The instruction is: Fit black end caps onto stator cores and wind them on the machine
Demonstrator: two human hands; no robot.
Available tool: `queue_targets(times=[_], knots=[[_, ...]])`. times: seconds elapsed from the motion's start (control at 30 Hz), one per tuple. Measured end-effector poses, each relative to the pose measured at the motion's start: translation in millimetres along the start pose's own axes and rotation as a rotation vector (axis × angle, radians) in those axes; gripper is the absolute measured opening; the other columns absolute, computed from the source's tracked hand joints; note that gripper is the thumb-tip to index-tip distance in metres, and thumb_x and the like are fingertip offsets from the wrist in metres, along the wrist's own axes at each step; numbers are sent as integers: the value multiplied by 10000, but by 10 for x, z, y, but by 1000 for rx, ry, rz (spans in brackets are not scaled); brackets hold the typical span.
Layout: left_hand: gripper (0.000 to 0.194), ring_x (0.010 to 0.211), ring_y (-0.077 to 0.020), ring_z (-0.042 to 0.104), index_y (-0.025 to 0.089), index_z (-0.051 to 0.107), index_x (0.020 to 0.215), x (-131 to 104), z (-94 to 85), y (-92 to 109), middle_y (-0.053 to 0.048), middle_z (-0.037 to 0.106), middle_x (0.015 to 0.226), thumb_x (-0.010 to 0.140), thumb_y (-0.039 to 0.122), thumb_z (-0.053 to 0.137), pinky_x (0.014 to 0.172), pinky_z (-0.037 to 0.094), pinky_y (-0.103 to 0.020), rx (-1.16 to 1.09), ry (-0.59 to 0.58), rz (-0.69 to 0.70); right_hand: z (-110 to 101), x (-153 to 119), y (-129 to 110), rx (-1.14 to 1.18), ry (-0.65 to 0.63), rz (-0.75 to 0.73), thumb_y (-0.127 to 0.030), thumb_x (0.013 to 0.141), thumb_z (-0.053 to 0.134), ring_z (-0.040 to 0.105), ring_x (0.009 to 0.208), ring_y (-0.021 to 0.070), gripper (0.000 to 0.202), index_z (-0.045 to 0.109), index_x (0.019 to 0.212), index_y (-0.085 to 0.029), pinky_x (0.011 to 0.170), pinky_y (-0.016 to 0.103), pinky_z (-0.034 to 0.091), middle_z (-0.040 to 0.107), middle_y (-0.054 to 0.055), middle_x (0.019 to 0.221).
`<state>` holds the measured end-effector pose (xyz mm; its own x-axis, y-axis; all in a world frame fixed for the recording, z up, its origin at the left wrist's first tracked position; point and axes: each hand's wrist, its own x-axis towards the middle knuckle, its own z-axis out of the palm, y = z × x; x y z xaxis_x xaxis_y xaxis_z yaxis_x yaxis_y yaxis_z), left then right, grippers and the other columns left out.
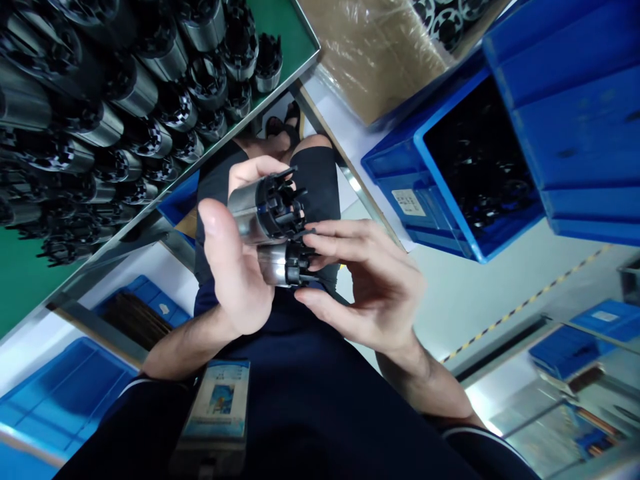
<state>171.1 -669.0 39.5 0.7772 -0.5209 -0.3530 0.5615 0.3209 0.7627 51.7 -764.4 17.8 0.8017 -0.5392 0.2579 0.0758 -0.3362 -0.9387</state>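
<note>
My left hand (233, 260) is closed around two motor stators, short steel cylinders with black pronged plastic ends. The upper stator (247, 210) is tilted, its prongs facing right. Just below it lies the lower stator (274, 265), partly hidden by my left palm. My right hand (373, 283) is curled around the black end of the lower stator, thumb beneath and fingertips above. A thin dark piece shows at its upper fingertips; whether it is loose or a prong, I cannot tell.
Many similar stators (135, 87) stand on a green-topped bench (295, 33) with a metal edge. At right, a blue bin (440, 200) holds small black parts. A plastic-covered cardboard box (370, 60) with ring-shaped parts is behind it. Blue crates (70, 380) sit at lower left.
</note>
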Motion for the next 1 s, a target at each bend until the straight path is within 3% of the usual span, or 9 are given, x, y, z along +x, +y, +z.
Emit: queue_targets(times=[0.13,0.23,0.5,0.63,0.77,0.9,1.0], knots=[[480,1284,-336,753,328,771,1198,13,0,1,-98,688,1145,1161,792,655,863,653,-388,-46,-30,7,-34,-11,-21,-22,14,-52,-322,949,1076,901,1028,267,616,899,1539,-314,733,336,797,924,88,1287],[491,1286,-347,756,338,748,1189,13,4,10,-92,669,1109,1142,818,657,870,659,-389,-9,-20,-6,-36,-21,-2,-75,10,-65,-363,967,1069,918,1066,288,620,894,1561,-362,845,389,836,926,78,1318],[542,1353,-363,762,346,776,1227,-48,-19,1,-92,772,1228,1103,871,713,866,674,-390,-2,-1,-57,-72,-5,-10,-60,-1,-106,-343,930,1117,937,1055,289,686,890,1578,-321,975,413,843,938,91,1289],[555,1298,-367,765,339,755,1230,-33,-26,-1,-98,760,1207,1110,879,705,866,666,-414,1,-27,-51,-97,13,-70,-114,-36,-67,-320,994,1062,933,1065,286,643,862,1601,-392,965,440,845,937,60,1315],[525,1241,-362,730,344,785,1193,16,-69,-1,-110,740,1178,1074,855,759,869,643,-423,-13,-42,-42,-45,-1,-92,-76,-7,-21,-339,985,1073,927,1078,301,623,866,1572,-360,954,451,839,939,78,1297],[499,1074,-326,663,380,849,1171,19,-130,-10,-96,726,1133,1013,853,838,893,615,-425,4,-55,-59,-6,-19,-79,-95,27,-112,-310,934,1102,930,1055,317,711,854,1599,-348,901,449,843,940,82,1261],[503,1098,-314,658,384,877,1186,-15,-184,-6,-88,749,1222,1023,857,825,915,636,-417,18,-38,-6,-44,12,-61,-57,-66,-167,-324,910,1095,934,1062,328,786,827,1648,-304,878,438,845,941,101,1267]])
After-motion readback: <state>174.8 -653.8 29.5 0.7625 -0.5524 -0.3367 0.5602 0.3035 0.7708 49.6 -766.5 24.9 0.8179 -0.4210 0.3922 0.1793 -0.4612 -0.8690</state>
